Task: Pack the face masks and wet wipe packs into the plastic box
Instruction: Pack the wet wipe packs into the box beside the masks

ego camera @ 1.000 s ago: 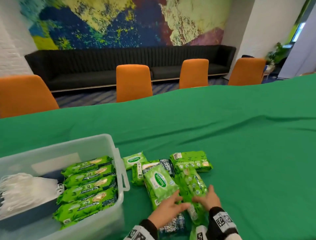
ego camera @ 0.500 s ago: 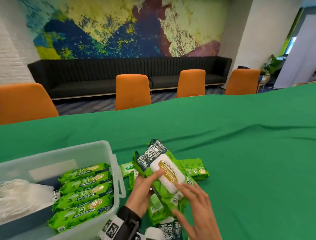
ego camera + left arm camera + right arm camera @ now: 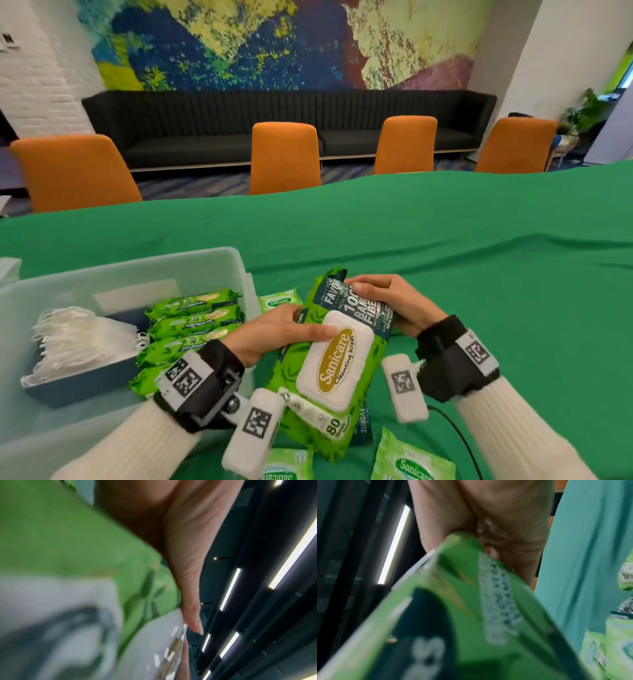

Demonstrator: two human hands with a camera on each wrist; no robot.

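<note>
Four orange chairs (image 3: 285, 156) behind green tablecloth (image 3: 479, 274), w/ black sofa (image 3: 274, 120) (mural (image 3: 274, 41) above).

Big green wipe pack (image 3: 334, 366), white lid up, is held tilted just right of the clear plastic box (image 3: 144, 270). Inside the box: white masks (image 3: 82, 337) at left, four green packs (image 3: 191, 329) on edge beside them.

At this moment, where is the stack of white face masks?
In the head view, the face masks lie at the left inside the plastic box, on a blue tray, just left of the row of green wipe packs.
</note>
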